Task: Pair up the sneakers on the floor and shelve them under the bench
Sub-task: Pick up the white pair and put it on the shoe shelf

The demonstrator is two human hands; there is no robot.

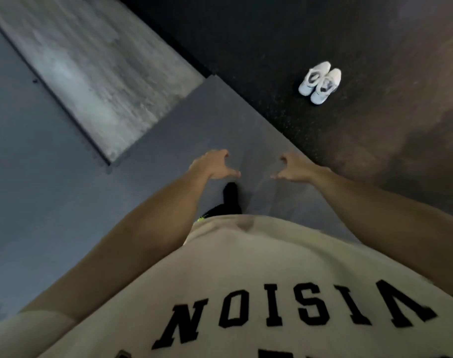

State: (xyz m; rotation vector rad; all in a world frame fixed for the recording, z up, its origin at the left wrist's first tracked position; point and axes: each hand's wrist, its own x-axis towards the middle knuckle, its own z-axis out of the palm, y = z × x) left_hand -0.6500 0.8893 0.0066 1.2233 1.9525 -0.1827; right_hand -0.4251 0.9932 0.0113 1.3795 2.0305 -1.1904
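Two white sneakers (319,82) stand side by side as a pair on the dark speckled floor, up and to the right of my hands. My left hand (213,165) and my right hand (294,167) hang in front of me over the grey floor, both empty, fingers curled and apart. The sneakers are well beyond my right hand, with no contact. No bench can be made out with certainty.
A long grey slab (91,73) runs diagonally at the upper left, its edge ending near my left hand. My own foot in a black shoe (232,195) stands on the grey floor (65,202) below my hands. My beige printed shirt fills the bottom.
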